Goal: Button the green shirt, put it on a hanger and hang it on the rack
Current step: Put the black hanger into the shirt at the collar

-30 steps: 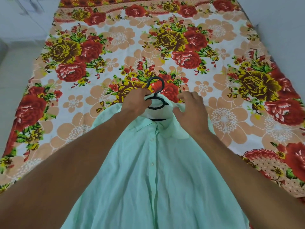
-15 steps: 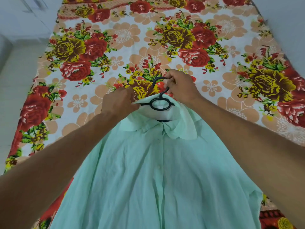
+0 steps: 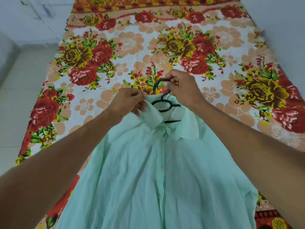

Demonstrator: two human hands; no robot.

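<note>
A pale green shirt (image 3: 158, 176), buttoned down the front, hangs from a black plastic hanger (image 3: 163, 105) whose neck and hook stick out of the collar. My right hand (image 3: 181, 90) grips the hook of the hanger and holds it up off the bed. My left hand (image 3: 130, 102) pinches the left side of the shirt's collar beside the hanger. The hanger's arms are hidden inside the shirt. The shirt's lower part runs out of view at the bottom.
Under the shirt lies a bed with a floral sheet (image 3: 125, 45) in red, yellow and peach. A pale tiled floor (image 3: 21, 83) runs along the left side. White walls stand at the far left and right. No rack is in view.
My right hand moved from the collar to the hanger's hook and lifted it. The shirt has risen off the bed with it. My left hand keeps hold of the collar.
</note>
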